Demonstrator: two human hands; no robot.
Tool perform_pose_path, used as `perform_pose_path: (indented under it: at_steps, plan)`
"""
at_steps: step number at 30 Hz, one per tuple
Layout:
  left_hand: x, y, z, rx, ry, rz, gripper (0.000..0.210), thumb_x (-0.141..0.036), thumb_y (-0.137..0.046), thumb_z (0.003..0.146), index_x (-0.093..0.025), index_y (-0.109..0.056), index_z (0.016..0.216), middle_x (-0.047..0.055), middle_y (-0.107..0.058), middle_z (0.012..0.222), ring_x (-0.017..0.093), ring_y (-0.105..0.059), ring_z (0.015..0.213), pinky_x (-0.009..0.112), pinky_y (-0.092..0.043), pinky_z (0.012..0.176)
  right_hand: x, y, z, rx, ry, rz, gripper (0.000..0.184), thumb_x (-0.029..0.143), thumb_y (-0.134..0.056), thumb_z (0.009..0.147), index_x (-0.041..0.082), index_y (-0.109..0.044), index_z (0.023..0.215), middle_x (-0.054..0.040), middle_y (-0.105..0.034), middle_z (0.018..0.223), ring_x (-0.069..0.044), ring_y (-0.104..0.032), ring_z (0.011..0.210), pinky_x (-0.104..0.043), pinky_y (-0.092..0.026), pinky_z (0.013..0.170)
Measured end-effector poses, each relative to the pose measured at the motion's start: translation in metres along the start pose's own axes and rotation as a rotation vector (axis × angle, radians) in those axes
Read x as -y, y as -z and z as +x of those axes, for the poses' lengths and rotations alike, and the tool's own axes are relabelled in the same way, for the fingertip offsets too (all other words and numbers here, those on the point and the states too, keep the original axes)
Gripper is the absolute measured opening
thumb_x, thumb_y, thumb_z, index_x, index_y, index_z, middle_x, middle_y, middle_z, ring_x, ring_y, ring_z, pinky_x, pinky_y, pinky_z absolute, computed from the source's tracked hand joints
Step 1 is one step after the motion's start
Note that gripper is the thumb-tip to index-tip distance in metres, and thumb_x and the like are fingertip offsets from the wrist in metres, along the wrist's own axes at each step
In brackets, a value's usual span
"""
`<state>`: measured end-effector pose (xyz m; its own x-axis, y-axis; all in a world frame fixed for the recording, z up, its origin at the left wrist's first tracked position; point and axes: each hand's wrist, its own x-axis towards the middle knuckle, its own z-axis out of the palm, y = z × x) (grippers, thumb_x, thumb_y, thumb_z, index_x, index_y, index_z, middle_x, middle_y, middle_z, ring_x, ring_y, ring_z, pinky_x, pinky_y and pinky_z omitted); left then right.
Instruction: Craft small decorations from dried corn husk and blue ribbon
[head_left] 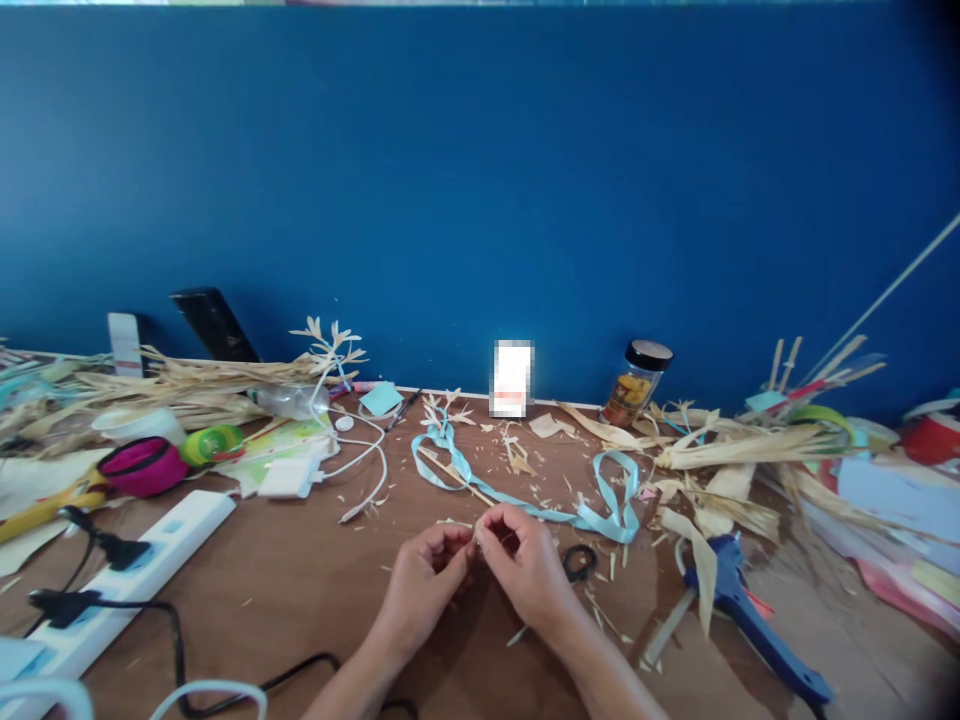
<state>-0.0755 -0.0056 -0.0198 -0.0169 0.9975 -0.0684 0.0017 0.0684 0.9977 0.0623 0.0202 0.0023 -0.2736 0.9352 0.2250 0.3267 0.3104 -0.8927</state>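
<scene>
My left hand [429,580] and my right hand [525,560] meet above the brown table, thumbs and fingertips pinched together. Whatever lies between the fingertips is too small to make out. Just beyond them is a thin stick [457,475], its near end close to my right fingers. A light blue ribbon [551,514] loops around the stick and trails to the right. At the stick's far end sits a pale flower of dried husk [448,408]. Black-handled scissors [580,563] lie partly hidden under my right hand.
On the right are a blue glue gun [761,625] and dried husk strips [750,448]. A black-lidded jar [637,382] stands by the blue wall. A white power strip [142,580] with black cables, a white charger [289,476] and a pink tape roll [142,466] occupy the left.
</scene>
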Motion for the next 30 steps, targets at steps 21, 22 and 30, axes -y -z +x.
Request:
perform_pose_path:
  at_steps: [21, 22, 30]
  plan:
    - [0.0021, 0.0000, 0.0002, -0.006, 0.058, -0.011, 0.025, -0.037, -0.060, 0.073, -0.012, -0.060, 0.071, -0.003, -0.052, 0.052, 0.007, -0.044, 0.046, 0.018, -0.035, 0.045, 0.0029, -0.0014, -0.0010, 0.020, -0.034, -0.015, 0.010, 0.024, -0.051, 0.080, 0.018, -0.057, 0.075, -0.0002, -0.060, 0.071, -0.013, -0.055, 0.063, -0.021, -0.041, 0.057]
    - [0.0025, -0.0001, 0.0006, -0.003, 0.063, -0.016, 0.025, -0.037, -0.060, 0.073, -0.011, -0.060, 0.071, -0.002, -0.053, 0.052, 0.007, -0.044, 0.046, 0.018, -0.035, 0.046, 0.0025, -0.0017, -0.0011, 0.020, -0.028, -0.023, 0.010, 0.024, -0.051, 0.080, 0.018, -0.057, 0.075, -0.0001, -0.060, 0.071, -0.013, -0.055, 0.063, -0.021, -0.041, 0.058]
    - [-0.0004, -0.0015, 0.0020, 0.044, 0.048, -0.066, 0.024, -0.034, -0.059, 0.073, -0.011, -0.061, 0.071, -0.002, -0.054, 0.053, 0.007, -0.044, 0.047, 0.018, -0.035, 0.047, -0.0019, -0.0043, -0.0016, 0.002, 0.036, -0.053, 0.010, 0.023, -0.051, 0.080, 0.018, -0.058, 0.075, -0.0017, -0.058, 0.074, -0.014, -0.055, 0.066, -0.022, -0.041, 0.060]
